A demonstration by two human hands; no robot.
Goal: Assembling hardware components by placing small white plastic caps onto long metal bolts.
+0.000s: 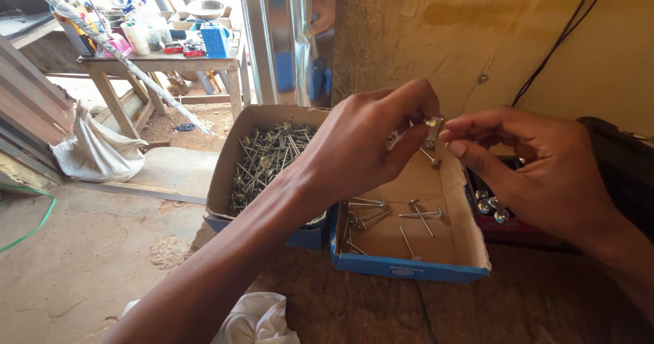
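A rough brown ledge (545, 303) bears two cardboard boxes (409, 262) of nails (266, 157).

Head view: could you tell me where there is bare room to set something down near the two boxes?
Free: the worn surface before the blue-edged box, and that box's sparse floor. Crowded: the left box, heaped with nails, and where both hands, left hand and right hand, meet.

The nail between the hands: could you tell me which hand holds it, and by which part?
Both hands pinch the nail near its capped head: left hand and right hand by fingertips; its shank hangs free above the box.
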